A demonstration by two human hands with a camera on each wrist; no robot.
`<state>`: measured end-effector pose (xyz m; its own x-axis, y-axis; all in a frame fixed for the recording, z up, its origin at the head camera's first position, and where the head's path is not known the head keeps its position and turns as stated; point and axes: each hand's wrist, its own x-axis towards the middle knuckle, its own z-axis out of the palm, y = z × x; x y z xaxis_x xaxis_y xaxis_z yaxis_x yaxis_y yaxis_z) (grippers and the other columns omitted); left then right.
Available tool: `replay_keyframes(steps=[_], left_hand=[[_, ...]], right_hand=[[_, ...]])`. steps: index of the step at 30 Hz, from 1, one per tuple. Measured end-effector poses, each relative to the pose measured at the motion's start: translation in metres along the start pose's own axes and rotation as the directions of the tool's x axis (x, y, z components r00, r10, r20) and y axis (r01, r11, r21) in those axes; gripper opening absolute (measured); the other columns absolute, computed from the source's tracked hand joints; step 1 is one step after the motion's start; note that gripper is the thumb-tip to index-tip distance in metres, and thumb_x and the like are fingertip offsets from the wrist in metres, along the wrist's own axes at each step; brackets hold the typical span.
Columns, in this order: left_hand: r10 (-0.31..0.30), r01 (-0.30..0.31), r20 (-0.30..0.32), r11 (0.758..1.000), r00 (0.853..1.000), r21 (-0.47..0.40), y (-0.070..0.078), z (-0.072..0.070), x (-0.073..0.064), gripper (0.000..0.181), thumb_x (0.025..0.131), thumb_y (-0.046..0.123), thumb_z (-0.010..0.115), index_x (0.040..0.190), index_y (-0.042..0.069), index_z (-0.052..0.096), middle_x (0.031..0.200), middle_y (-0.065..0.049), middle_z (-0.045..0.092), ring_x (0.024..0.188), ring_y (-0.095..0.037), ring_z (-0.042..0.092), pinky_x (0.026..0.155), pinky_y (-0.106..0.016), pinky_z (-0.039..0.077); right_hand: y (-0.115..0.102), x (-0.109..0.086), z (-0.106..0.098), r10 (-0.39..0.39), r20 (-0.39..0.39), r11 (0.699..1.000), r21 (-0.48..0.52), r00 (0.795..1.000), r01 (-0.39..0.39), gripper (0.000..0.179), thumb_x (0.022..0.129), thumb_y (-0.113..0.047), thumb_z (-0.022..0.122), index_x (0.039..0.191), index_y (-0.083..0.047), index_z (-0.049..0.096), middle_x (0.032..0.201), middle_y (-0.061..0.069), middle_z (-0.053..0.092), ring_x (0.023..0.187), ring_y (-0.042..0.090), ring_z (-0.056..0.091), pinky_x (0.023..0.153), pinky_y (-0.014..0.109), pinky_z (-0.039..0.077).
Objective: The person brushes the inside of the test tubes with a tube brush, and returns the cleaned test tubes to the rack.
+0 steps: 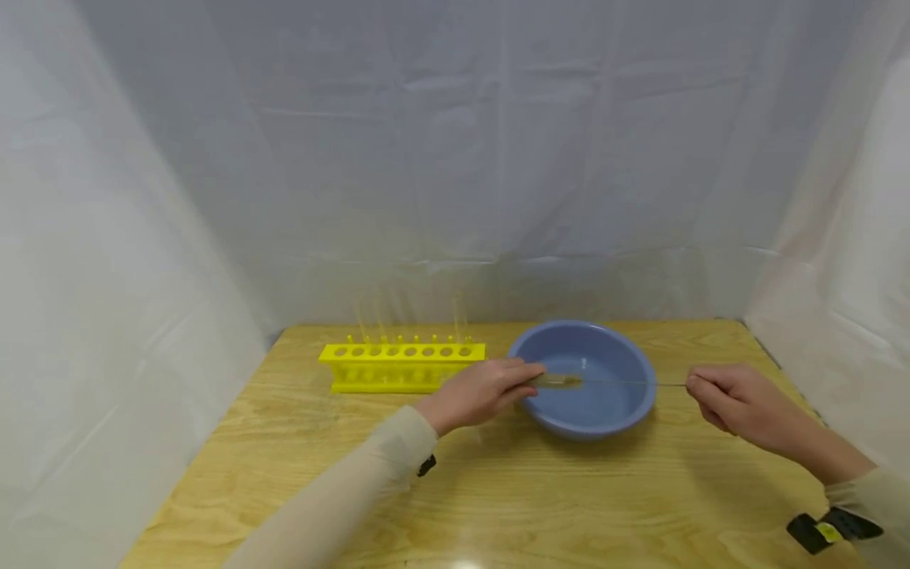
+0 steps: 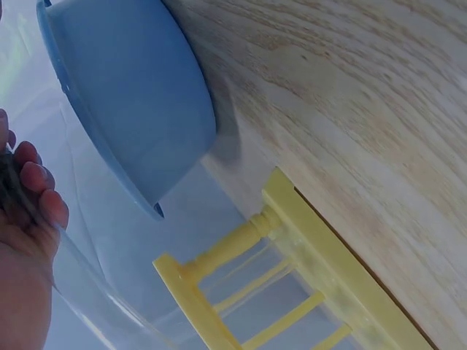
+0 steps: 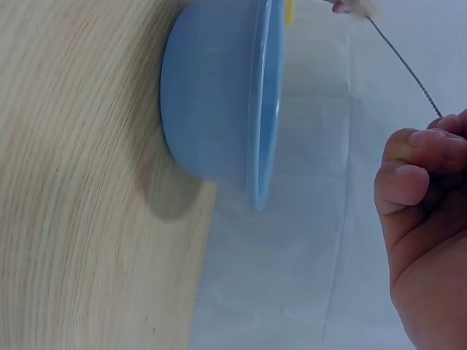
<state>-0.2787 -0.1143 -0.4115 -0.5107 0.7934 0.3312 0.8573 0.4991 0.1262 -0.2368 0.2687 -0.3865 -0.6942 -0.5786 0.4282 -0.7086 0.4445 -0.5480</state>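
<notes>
My left hand [image 1: 483, 391] grips a clear glass test tube [image 2: 102, 295], held sideways with its mouth over the blue basin [image 1: 519, 348]. My right hand [image 1: 742, 407], to the right of the basin, pinches the end of a test tube brush's twisted wire handle [image 3: 406, 67]. From there the wire runs level across the basin to the brown bristles [image 1: 565, 381] at the tube's mouth. How deep the bristles sit in the tube is hard to tell. In the left wrist view the tube's closed end runs out of the frame.
A yellow test tube rack [image 1: 405, 354] stands left of the basin, holding several clear tubes, faint in view. Both stand on a wooden table [image 1: 540, 506]. White sheeting [image 1: 455, 158] hangs behind the table and at both sides.
</notes>
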Motion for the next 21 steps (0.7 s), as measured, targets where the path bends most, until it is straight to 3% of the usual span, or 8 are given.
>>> replay_keyframes(steps=[8,15,21], left_hand=[[-0.084,0.085,0.035,0.996,0.996,-0.012,-0.01,0.001,-0.01,0.043,0.105,0.027,0.054,0.145,0.011,0.054,0.13,-0.004,0.067,0.116,-0.016,0.065,0.099,-0.029,0.052],[-0.041,0.041,-0.005,0.999,0.999,-0.002,-0.01,0.0,-0.016,0.042,0.105,0.027,0.054,0.143,0.009,0.055,0.125,-0.005,0.069,0.109,-0.016,0.068,0.095,-0.028,0.054],[-0.058,0.058,-0.008,0.998,0.998,-0.017,-0.009,0.0,-0.017,0.042,0.105,0.025,0.054,0.144,0.009,0.055,0.126,-0.006,0.068,0.112,-0.02,0.067,0.096,-0.029,0.054]], right_hand=[[0.005,-0.012,-0.014,0.012,-0.043,1.0,-0.011,0.999,-0.012,0.04,0.103,0.006,0.044,0.074,-0.021,0.047,0.053,-0.011,0.039,0.043,0.001,0.033,0.045,0.023,0.037],[0.008,-0.016,-0.018,-0.004,-0.062,1.0,-0.003,0.998,0.004,0.034,0.102,0.01,0.045,0.094,-0.017,0.064,0.059,-0.01,0.042,0.048,0.003,0.037,0.048,0.022,0.037],[0.004,-0.013,-0.009,-0.103,-0.149,0.975,-0.209,0.983,0.07,0.032,0.095,0.012,0.056,0.096,-0.019,0.065,0.068,-0.017,0.044,0.058,-0.003,0.041,0.055,0.016,0.035]])
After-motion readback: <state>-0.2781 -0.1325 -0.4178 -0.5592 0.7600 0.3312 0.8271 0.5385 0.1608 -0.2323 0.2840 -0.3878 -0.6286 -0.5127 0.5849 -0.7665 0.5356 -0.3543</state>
